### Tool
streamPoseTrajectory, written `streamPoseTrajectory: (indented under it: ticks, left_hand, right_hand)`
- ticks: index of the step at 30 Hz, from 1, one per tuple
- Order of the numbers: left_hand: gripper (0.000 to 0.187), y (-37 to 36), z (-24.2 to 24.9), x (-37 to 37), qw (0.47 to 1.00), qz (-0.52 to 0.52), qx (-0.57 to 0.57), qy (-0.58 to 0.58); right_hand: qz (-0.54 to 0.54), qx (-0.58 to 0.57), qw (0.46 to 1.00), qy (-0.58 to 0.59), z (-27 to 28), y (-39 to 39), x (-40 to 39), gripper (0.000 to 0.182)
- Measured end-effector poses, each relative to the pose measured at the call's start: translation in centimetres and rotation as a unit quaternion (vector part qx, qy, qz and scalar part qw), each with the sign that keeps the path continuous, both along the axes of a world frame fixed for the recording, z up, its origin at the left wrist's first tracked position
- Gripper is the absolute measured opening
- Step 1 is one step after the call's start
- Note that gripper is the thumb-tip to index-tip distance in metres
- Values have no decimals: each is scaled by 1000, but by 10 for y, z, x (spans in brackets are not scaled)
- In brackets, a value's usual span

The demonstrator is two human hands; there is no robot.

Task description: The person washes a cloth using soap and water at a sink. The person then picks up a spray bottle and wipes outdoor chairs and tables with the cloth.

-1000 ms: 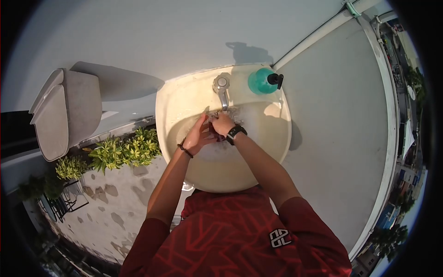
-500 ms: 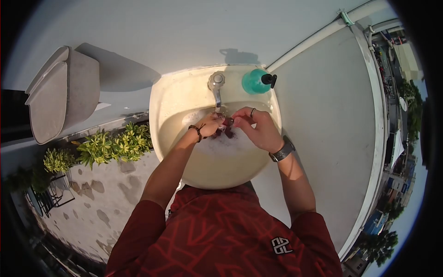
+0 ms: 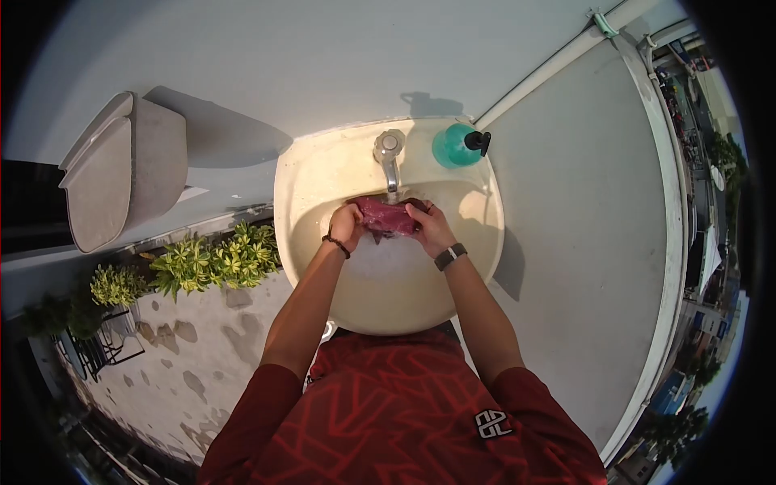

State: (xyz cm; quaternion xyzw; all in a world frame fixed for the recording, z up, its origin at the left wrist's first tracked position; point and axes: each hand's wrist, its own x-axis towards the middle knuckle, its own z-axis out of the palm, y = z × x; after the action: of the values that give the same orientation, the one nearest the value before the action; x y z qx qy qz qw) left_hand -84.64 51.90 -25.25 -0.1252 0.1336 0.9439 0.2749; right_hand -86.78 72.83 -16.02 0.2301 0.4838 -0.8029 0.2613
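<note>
A wet dark-red cloth (image 3: pixel 386 217) is stretched between my two hands over the basin of the sink (image 3: pixel 380 311). My left hand (image 3: pixel 347 225) pinches its left end, and my right hand (image 3: pixel 432 229) grips the right end. The chrome faucet (image 3: pixel 390 162) stands just behind, its spout ending right above the cloth's upper edge. Suds and water lie in the basin under the cloth, whose lower folds hang toward them.
A teal pump bottle (image 3: pixel 459 146) with a black top stands on the sink's back right corner. A grey bin-like box (image 3: pixel 129 170) is at the left wall. Leafy plants (image 3: pixel 218 263) grow beside the sink at left, and a grey wall (image 3: pixel 582 226) rises at right.
The cloth, bunched up between my fingers before, is now spread out below the spout. My right hand has come lower and my hands are farther apart.
</note>
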Motion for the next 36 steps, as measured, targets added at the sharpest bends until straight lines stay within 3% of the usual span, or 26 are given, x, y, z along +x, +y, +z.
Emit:
streamPoseTrajectory:
  ticks: [2,3,4,5,6,7,10,12,16,17,18,19,21,23,24,26,28,29,30,31,33,34,36]
  left_hand:
    - [31,4,-8,1,999,19,46,-13]
    - [31,13,-5,-6,985,-22,-168,35]
    - [32,26,-1,-11,923,-62,-373,79]
    - [32,38,4,-19,814,-96,-561,119]
    - [33,49,8,-25,665,-126,-720,152]
    - [33,62,16,-24,667,-124,-719,151]
    - [35,96,52,-4,699,-2,-715,25]
    - [36,89,50,-3,702,33,-711,-17]
    - [38,42,1,-17,892,-5,-427,-148]
    - [38,36,4,-12,892,-7,-426,-151]
    - [38,29,14,-7,928,26,-329,-173]
    - [38,23,29,-2,953,61,-226,-192]
    - [37,21,61,10,966,127,-9,-224]
    - [34,24,99,13,968,116,-12,-220]
    - [30,26,120,14,970,105,-16,-218]
    - [23,36,144,14,974,83,-25,-210]
    - [20,63,87,20,962,121,-191,-155]
    - [20,73,55,16,962,120,-190,-155]
    - [22,84,24,6,923,81,-329,-181]
    - [24,91,9,1,863,40,-460,-203]
    - [24,101,26,1,855,49,-485,-175]
    - [24,105,42,6,845,56,-511,-149]
    - [24,100,60,9,816,67,-567,-89]
  right_hand:
    - [-78,102,991,28,-11,-11,-3,34]
    - [-142,178,973,26,-23,-26,-4,35]
    - [-139,180,973,26,-22,-44,8,35]
    - [-52,334,934,111,-20,-64,24,37]
    - [37,476,858,192,-19,-73,32,39]
    - [39,477,856,193,-21,-67,26,39]
    - [27,340,938,59,-33,-32,-17,36]
    - [21,287,958,8,-36,-37,-15,35]
    - [73,431,869,232,6,-77,36,31]
    - [146,276,938,150,33,-65,36,29]
    - [212,108,969,66,54,-44,30,28]
    - [212,109,969,68,49,-21,21,28]
    - [436,92,895,-26,32,31,0,31]
    - [409,-20,908,-92,45,55,-33,24]
    - [407,-21,909,-90,36,53,-42,24]
    - [67,-84,993,-45,3,49,-54,17]
    - [-16,-49,999,15,-22,25,-36,12]
    - [-134,-11,991,-6,-32,2,-17,12]
    - [-87,188,975,75,-43,-28,12,12]
    - [-37,378,913,151,-53,-50,36,12]
    - [6,414,861,296,-24,-67,49,16]
    - [10,413,862,295,-31,-55,38,16]
    - [-25,359,930,81,-58,-32,-6,21]
